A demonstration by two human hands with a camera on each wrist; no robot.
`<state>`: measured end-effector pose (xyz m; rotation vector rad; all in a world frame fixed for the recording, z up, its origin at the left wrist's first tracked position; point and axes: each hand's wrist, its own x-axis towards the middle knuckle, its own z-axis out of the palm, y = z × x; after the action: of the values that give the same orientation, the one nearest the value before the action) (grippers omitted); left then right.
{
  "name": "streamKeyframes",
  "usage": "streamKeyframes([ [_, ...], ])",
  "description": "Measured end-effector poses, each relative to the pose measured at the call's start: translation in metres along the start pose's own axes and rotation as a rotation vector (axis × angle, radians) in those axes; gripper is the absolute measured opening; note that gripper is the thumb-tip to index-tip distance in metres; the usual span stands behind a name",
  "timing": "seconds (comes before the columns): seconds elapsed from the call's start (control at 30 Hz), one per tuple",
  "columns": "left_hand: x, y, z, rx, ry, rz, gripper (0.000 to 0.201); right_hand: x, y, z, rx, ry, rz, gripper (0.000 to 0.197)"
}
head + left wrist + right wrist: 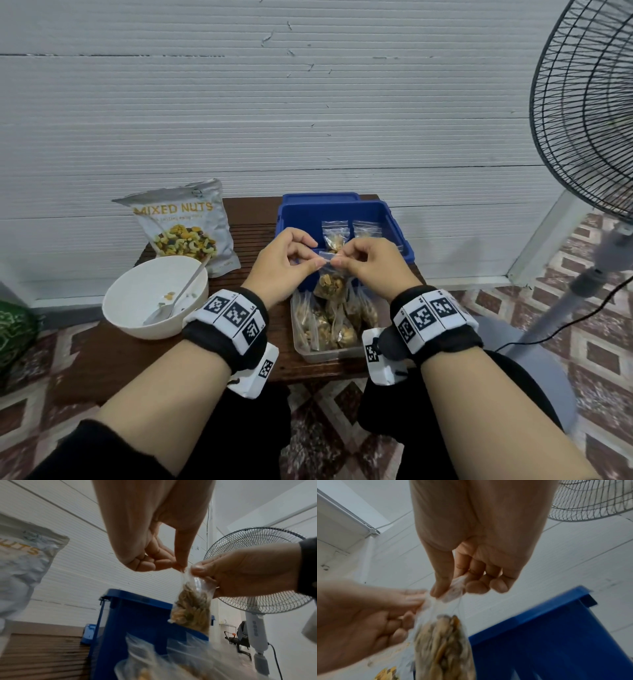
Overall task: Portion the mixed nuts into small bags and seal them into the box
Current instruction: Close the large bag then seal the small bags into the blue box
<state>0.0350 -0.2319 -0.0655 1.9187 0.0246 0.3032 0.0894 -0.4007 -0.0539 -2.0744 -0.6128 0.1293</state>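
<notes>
Both hands pinch the top edge of one small bag of nuts (330, 281) — left hand (284, 262) at its left corner, right hand (371, 262) at its right — holding it above the clear tray (329, 354) of filled bags, just before the blue box (394, 222) on the worktop (113, 359).

hands 2 (286, 262) (371, 265) | held nut bag 1 (330, 282) | nut bags in blue box (394, 222) 2 (335, 234) (366, 229) | clear tray (329, 354) 1 | white bowl (120, 308) 1 | spoon (178, 301) 1 | mixed nuts pouch (185, 226) 1 | fan (589, 113) 1
</notes>
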Motion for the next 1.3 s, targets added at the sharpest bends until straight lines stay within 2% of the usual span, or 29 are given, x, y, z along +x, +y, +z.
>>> streamKeyframes([
  [0.13, 0.007, -0.004, -0.015, 0.006, 0.02, -0.028, 0.021, 0.008, -0.014, -0.01, -0.065, -0.045, -0.005, 0.012],
  [0.3, 0.03, -0.008, -0.034, 0.037, 0.182, -0.104, 0.005, 0.027, -0.032, -0.035, -0.221, -0.029, -0.004, 0.011],
  [0.47, 0.055, -0.026, -0.043, 0.094, 0.212, -0.2, 0.006, 0.064, -0.053, -0.061, -0.406, -0.073, -0.029, 0.008],
  [0.57, 0.07, -0.04, -0.043, 0.122, 0.213, -0.238, 0.014, 0.094, -0.059, -0.065, -0.576, -0.179, -0.045, 0.006],
  [0.67, 0.084, -0.051, -0.042, 0.184, 0.206, -0.287, 0.034, 0.123, -0.058, -0.058, -0.758, -0.325, -0.044, 0.004],
  [0.77, 0.094, -0.058, -0.04, 0.208, 0.149, -0.338, 0.054, 0.154, -0.045, -0.043, -0.884, -0.485, -0.009, 0.008],
  [0.83, 0.098, -0.064, -0.038, 0.202, 0.093, -0.354, 0.059, 0.174, -0.031, -0.03, -0.921, -0.621, 0.035, 0.005],
  [0.97, 0.104, -0.077, -0.034, 0.184, 0.006, -0.376, 0.054, 0.204, -0.006, -0.007, -0.968, -0.826, 0.085, 0.007],
  [1.1, 0.111, -0.083, -0.033, 0.099, 0.053, -0.395, 0.041, 0.223, 0.012, 0.008, -0.988, -0.98, 0.146, 0.02],
  [1.2, 0.114, -0.085, -0.03, 0.059, 0.094, -0.377, 0.035, 0.233, 0.021, 0.014, -1.035, -0.987, 0.15, 0.024],
  [1.3, 0.113, -0.086, -0.027, 0.043, 0.108, -0.365, 0.034, 0.236, 0.026, 0.018, -1.064, -0.948, 0.148, 0.017],
])
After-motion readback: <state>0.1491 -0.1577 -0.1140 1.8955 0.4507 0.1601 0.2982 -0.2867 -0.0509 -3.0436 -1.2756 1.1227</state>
